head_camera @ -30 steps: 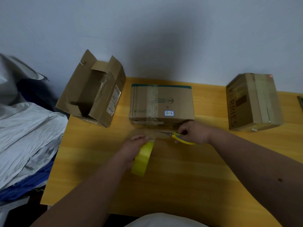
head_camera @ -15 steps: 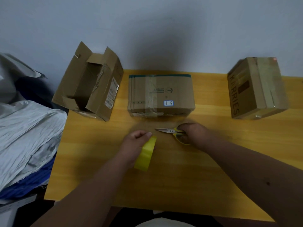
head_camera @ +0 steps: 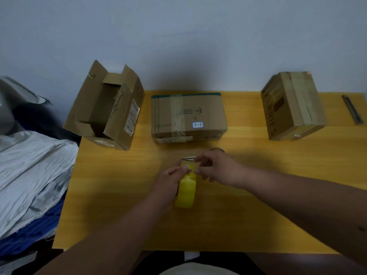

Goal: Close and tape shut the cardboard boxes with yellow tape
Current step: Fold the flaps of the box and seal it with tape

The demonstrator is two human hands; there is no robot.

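Note:
A yellow tape roll [head_camera: 186,190] stands on edge over the wooden table [head_camera: 248,215], and my left hand [head_camera: 168,181] grips it from the left side. My right hand [head_camera: 215,168] reaches in from the right, its fingertips pinching at the top of the roll. Just behind that hand lie the scissors [head_camera: 188,158], with only the blade tip showing. Along the back of the table are three cardboard boxes: an open box [head_camera: 103,110] with its flaps up at the left, a closed box [head_camera: 188,116] in the middle, and a closed box [head_camera: 294,106] at the right.
A thin metal tool [head_camera: 352,112] lies at the table's far right edge. Crumpled grey and blue fabric [head_camera: 29,171] is piled beside the table's left edge. The wall stands right behind the boxes.
My right hand has let go of the scissors, left them on the table, and moved left onto the top of the tape roll. My left hand still holds the roll.

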